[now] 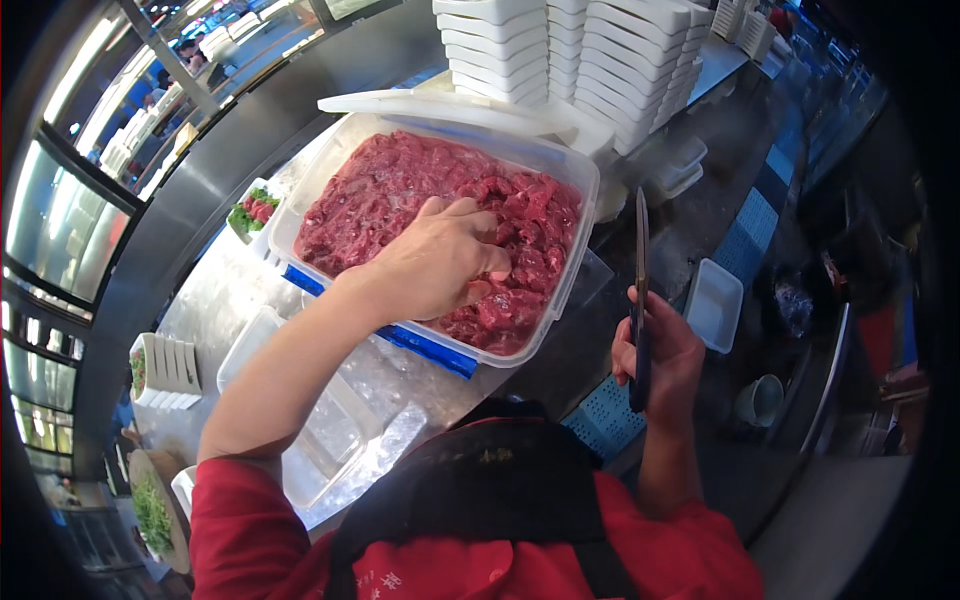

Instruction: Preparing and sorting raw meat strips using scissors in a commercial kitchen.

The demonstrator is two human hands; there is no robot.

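Note:
A clear plastic tub (577,187) with blue clips holds a large mass of raw red sliced meat (390,180). My left hand (442,259) reaches over the tub's near wall and rests on the meat, its fingers bent downward. Whether those fingers pinch a piece is hidden. To the right of the tub, my right hand (667,352) grips the dark handle of a knife (641,232), whose narrow blade points upward and away from me. The tub's translucent lid (450,103) lies tilted along its far rim.
Tall stacks of white plastic trays (487,45) stand behind the tub. Clear containers (330,435) sit at its near left. A small dish of meat and greens (255,210) is beside it. Stacked white dishes (165,371) and a round board with greens (154,510) are farther left; a white tray (715,304) lies right.

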